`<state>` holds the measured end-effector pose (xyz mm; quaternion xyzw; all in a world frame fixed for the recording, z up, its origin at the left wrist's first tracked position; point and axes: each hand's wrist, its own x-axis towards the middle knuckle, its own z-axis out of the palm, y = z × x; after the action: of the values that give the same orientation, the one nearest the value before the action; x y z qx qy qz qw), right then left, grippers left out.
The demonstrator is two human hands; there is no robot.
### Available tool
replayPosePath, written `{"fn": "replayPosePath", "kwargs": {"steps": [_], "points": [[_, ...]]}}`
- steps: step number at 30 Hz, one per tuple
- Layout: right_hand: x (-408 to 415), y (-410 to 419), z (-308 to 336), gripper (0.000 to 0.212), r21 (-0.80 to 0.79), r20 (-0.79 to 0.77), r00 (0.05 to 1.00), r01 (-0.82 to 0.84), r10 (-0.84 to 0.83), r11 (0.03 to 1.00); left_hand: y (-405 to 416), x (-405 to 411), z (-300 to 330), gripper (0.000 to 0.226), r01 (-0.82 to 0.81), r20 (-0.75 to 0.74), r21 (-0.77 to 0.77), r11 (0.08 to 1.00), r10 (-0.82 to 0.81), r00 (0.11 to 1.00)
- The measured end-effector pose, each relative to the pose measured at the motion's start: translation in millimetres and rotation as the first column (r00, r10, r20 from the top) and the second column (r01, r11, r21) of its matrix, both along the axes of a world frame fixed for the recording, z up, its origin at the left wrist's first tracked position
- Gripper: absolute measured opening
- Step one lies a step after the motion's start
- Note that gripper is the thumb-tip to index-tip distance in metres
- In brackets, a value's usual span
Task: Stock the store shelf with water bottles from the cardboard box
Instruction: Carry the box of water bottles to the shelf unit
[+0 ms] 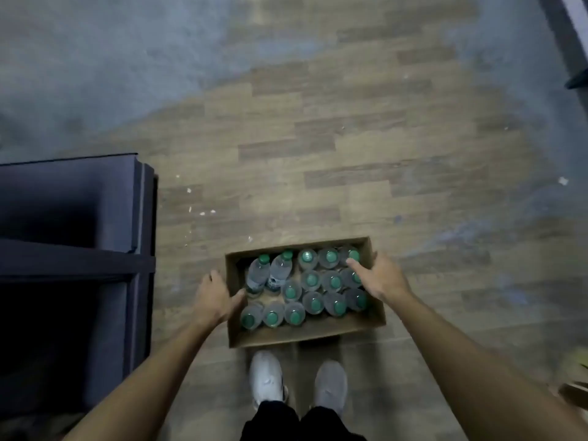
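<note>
Shoes (297, 381) stand behind the cardboard box (313, 331) of water bottles (313, 302) on the floor. Left hand (214, 300) and right hand (380, 275) grip its side walls; next, lifting it toward the shelf (73, 259).

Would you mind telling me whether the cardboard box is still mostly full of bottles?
Mostly full. The cardboard box holds rows of green-capped water bottles; two near the far left corner lean over, with a gap beside them.
</note>
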<state>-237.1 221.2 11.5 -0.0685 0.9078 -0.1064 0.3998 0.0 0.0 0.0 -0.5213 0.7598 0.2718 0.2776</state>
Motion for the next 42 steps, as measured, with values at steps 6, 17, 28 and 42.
{"fn": "replayPosePath", "kwargs": {"steps": [6,17,28,42], "points": [[19.4,19.0,-84.6,0.06,0.139,-0.129,0.991,0.051,-0.033,0.989,-13.4,13.3,-91.8,0.049,-0.209,0.098,0.128,0.969,0.198,0.975],[-17.6,43.9,-133.2,0.031,0.232,-0.075,0.997,0.014,0.004,0.973,-24.3,27.0,-146.2,0.023,-0.356,0.124,0.261,0.897,0.334,0.934],[-5.2,51.9,-105.9,0.026,0.256,-0.078,0.995,-0.044,0.066,0.966,-24.2,28.4,-108.0,0.022,-0.256,0.13,0.2,0.946,0.234,0.964],[19.5,56.0,198.7,0.026,0.195,-0.044,0.999,-0.006,0.014,0.981,-57.0,26.1,192.3,0.029,-0.009,0.172,0.241,0.97,-0.033,0.985]]}}
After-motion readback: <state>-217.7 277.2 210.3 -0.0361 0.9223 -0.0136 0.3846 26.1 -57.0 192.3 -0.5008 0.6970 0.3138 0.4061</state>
